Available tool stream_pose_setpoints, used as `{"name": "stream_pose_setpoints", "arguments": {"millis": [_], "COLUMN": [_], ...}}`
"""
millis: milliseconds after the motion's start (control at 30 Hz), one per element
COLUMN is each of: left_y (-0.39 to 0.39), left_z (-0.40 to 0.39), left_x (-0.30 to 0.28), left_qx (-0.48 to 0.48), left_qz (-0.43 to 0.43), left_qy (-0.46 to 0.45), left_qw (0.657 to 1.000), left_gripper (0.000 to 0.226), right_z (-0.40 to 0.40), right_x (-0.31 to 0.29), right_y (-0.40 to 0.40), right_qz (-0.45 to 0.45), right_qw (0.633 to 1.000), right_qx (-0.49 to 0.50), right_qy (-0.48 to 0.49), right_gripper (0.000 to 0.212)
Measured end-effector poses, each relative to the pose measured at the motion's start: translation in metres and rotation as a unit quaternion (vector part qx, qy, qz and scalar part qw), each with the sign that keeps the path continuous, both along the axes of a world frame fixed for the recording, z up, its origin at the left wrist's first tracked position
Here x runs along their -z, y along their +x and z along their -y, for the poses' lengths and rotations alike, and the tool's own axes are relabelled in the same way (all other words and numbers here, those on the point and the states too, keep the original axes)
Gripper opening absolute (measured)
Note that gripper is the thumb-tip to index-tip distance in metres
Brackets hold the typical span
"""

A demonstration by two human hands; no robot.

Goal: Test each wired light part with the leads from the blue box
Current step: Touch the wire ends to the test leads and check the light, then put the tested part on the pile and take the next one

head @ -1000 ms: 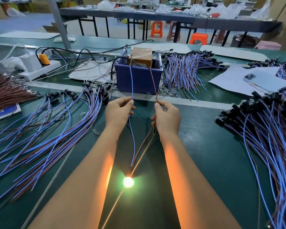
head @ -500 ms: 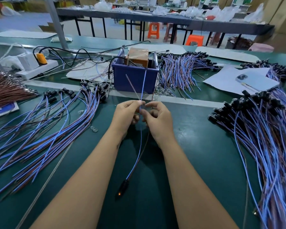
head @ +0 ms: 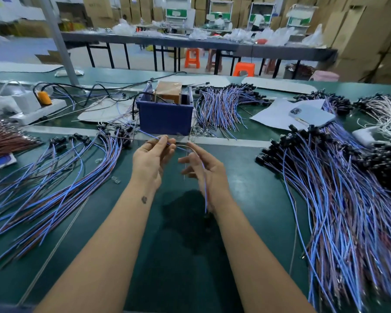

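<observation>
My left hand pinches the blue and brown wires of one wired light part at their free ends. The wires arc over the index finger of my right hand, whose fingers are loosely spread. From there the blue wire hangs down past my right wrist to the dark, unlit lamp head. The blue box stands just beyond my hands with a brown-wrapped block inside. Thin leads come down at its right front corner, apart from the wires I hold.
Piles of blue-and-brown wired parts lie left, right and behind the box. A phone rests on paper at the right. A white power strip with an orange plug and a bundle of brown wires sit at the left.
The lamp was lit a second ago and is now dark. My hands left the leads and came together; the part has swung right, over my right hand.
</observation>
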State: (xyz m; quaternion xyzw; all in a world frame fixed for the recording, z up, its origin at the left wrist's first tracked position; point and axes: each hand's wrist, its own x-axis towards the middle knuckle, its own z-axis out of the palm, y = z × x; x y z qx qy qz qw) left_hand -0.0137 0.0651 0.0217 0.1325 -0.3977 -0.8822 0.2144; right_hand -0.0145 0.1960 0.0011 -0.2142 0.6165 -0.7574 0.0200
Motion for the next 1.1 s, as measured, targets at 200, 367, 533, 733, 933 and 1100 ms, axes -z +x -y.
{"name": "stream_pose_setpoints", "arguments": {"millis": [200,367,533,733,933,1100], "left_y": [0.007,0.018,0.034,0.042,0.038,0.031], "left_z": [-0.052,-0.120,-0.188,-0.221,-0.184,-0.124], "left_x": [0.016,0.019,0.009,0.024,0.034,0.029], "left_qx": [-0.027,0.010,0.137,0.300,0.259,0.115], "left_qz": [0.010,-0.025,-0.171,-0.114,-0.031,0.022], "left_qy": [-0.022,-0.217,-0.458,-0.624,-0.553,-0.532], "left_qw": [0.999,0.976,0.861,0.712,0.791,0.839], "left_gripper": [0.017,0.014,0.013,0.035,0.039,0.035], "right_z": [-0.062,-0.130,-0.205,-0.254,-0.238,-0.151], "right_x": [-0.021,-0.048,-0.075,-0.059,-0.045,-0.046], "right_y": [-0.014,-0.031,-0.056,-0.052,-0.041,-0.040], "right_qz": [0.050,0.103,0.118,0.070,0.064,-0.073], "right_qw": [0.994,0.979,0.934,0.744,0.658,0.693], "right_qx": [0.066,0.147,0.314,0.341,0.419,0.404], "right_qy": [-0.076,-0.097,0.122,0.570,0.622,0.593], "right_gripper": [0.023,0.027,0.028,0.024,0.040,0.038]}}
